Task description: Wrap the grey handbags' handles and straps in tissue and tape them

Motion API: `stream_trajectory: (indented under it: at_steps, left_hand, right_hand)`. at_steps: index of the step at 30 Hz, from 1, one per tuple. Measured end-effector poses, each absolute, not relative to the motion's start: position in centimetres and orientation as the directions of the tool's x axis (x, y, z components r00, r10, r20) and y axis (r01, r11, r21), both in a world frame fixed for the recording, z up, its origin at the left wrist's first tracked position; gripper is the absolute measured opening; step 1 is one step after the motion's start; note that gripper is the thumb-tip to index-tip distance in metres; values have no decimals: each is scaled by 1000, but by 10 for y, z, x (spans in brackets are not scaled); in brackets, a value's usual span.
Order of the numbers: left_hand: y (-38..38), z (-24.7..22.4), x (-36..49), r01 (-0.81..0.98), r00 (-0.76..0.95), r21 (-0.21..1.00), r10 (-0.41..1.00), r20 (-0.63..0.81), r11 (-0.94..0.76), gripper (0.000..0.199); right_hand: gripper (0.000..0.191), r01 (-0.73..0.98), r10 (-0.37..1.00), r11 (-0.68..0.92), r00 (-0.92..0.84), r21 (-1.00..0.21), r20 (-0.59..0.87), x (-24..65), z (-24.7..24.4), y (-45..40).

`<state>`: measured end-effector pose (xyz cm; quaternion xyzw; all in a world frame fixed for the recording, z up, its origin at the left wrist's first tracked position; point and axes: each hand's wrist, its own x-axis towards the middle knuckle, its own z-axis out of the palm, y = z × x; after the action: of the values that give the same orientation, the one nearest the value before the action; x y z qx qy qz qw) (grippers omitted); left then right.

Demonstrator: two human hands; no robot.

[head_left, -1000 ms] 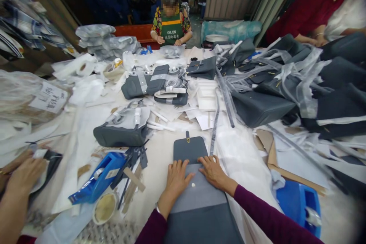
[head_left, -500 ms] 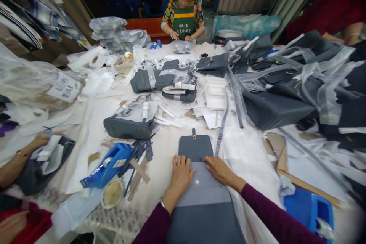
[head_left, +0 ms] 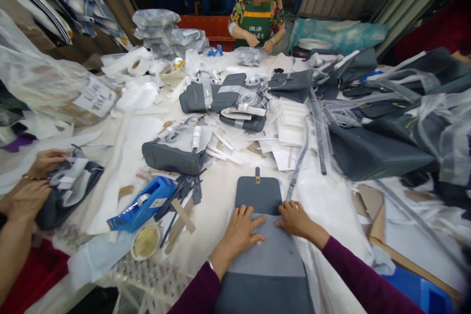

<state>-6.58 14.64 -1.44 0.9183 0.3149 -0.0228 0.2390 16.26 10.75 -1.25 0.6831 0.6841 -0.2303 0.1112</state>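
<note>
A dark grey bag piece (head_left: 263,294) lies flat in front of me, with a lighter grey band across its middle. Its rounded flap (head_left: 257,192) points away from me and carries a strap with a gold clasp (head_left: 257,180). My left hand (head_left: 241,233) rests on the left part of the light band, fingers spread and holding nothing. At the band's right upper edge lies my right hand (head_left: 297,219), its fingers bent over the edge and apart, with nothing gripped.
Left are a blue tape dispenser (head_left: 142,206), a round tub (head_left: 146,242) and a co-worker's hands at a bag (head_left: 69,186). Wrapped bags (head_left: 224,95) lie ahead, more bags (head_left: 382,152) at right. A person in a green apron (head_left: 255,24) stands across the table.
The view has shifted, so most things sit further right. My left hand's fingers are spread wider and cover the white dot. Across the table, the person's hands have lifted; a second co-worker's hand has reached the left bag.
</note>
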Motion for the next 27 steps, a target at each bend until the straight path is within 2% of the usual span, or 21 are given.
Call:
stream_trajectory:
  at_steps: [3, 6, 10, 13, 18, 23, 27]
  left_hand:
    - [147, -16, -67, 586, 803, 448, 559, -208, -675, 61]
    - [147, -17, -67, 593, 797, 466, 559, -227, -657, 61]
    - [148, -18, -67, 612, 783, 468, 571, -247, -637, 63]
    - [150, -16, -68, 596, 793, 490, 564, -230, -637, 63]
    - [150, -12, -68, 599, 789, 481, 576, -216, -640, 62]
    - [148, -12, -66, 583, 802, 458, 564, -194, -671, 59]
    - [147, -11, -64, 583, 808, 405, 557, -193, -705, 58]
  right_hand:
    - [20, 973, 924, -34, -57, -229, -378, 151, 1, 166]
    - [24, 948, 971, -2, -74, -317, -226, 118, 4, 235]
    - [33, 952, 991, -38, -4, -303, -136, 69, -8, 305]
    - [31, 953, 991, -73, 36, -295, -126, 52, -18, 328]
    - [36, 939, 975, -179, 130, -295, -180, 75, -24, 309]
    - [37, 901, 941, -282, 194, -330, -277, 136, -20, 237]
    - [52, 772, 959, -139, -51, -621, -279, 166, -20, 172]
